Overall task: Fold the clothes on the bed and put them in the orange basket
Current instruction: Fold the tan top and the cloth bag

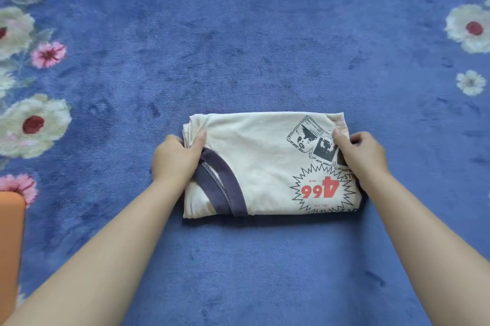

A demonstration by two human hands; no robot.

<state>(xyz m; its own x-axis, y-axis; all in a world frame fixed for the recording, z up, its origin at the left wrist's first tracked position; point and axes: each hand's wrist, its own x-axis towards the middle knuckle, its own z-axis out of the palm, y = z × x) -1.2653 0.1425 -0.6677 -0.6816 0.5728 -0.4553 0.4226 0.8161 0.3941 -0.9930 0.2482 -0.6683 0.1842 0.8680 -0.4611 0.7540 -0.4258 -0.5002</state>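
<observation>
At the far left edge, basket: an orange basket showed only as a strip of its wall, near the person and well apart from the shirt; its inside was out of view, so I could not tell what it already held.
Left border, bedding: a blue blanket with white and pink flowers along both sides covered the whole bed.
Left hand: the left hand gripped the left end of the shirt, thumb on top of the cloth and fingers curled round the stacked edge.
Centre, shirt: a cream shirt with a dark collar band lay on the blanket as a compact rectangle, several layers showing at its left end.
Right of centre, print: a black drawing and red number faced up, upside down to the person.
Right hand: the right hand grasped the right end of the shirt, thumb pressed on the print and fingers tucked round the edge.
Done, by my judgement: this shirt looked fully folded, or one fold short at most.
Left to do: it was not yet lifted and not yet in the basket, which sat to the left and nearer.
Other clothes: none showed on the visible part of the bed; whether more lay outside the view I could not tell.
Next move, likely: raise the bundle by both ends and carry it left, keeping the layers pinched so they would not slide open.
</observation>
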